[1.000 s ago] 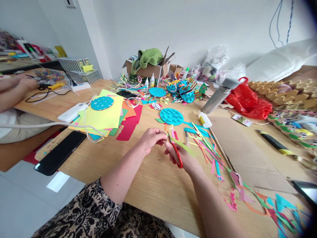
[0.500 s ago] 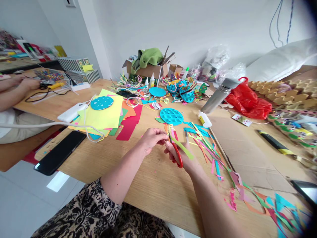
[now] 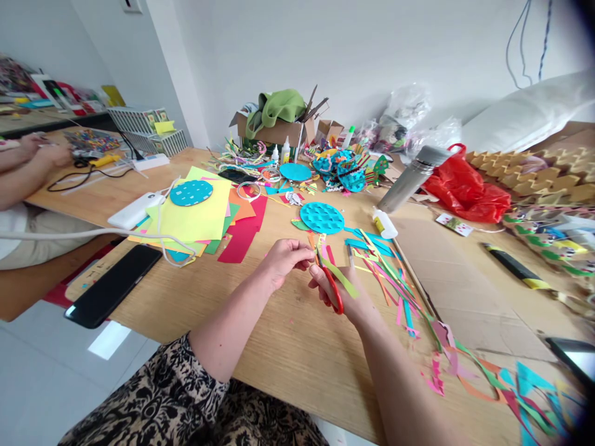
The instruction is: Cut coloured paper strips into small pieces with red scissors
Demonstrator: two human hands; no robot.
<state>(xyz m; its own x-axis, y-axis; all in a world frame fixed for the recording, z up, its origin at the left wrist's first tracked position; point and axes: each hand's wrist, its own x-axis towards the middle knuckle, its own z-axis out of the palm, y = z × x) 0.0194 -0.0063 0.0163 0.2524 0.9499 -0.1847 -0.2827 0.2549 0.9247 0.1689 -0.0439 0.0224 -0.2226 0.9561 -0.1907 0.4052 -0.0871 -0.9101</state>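
Note:
My right hand [image 3: 346,297] is closed round the red handles of a pair of scissors [image 3: 335,291], whose blades point away from me. A light green paper strip [image 3: 343,279] lies across the scissors and over the right hand. My left hand [image 3: 292,257] pinches near the blade tips, its thumb and fingers pressed together on the strip's far end; the exact grip is partly hidden. Just beyond both hands sits a blue paper disc [image 3: 321,218] with raised flaps in rows. Loose coloured paper strips [image 3: 390,279] are strewn right of my right hand.
Stacked coloured paper [image 3: 186,217] and a black phone [image 3: 114,285] lie at the left. A steel flask [image 3: 409,179], glue bottle [image 3: 383,223], cardboard sheet [image 3: 455,285] and utility knife [image 3: 514,266] are at the right. Another person's hands [image 3: 51,152] work at far left.
The green strip's free end over my right hand has shifted slightly left and looks shorter. Both my hands stay almost in place. The other person's hands at far left have moved slightly.

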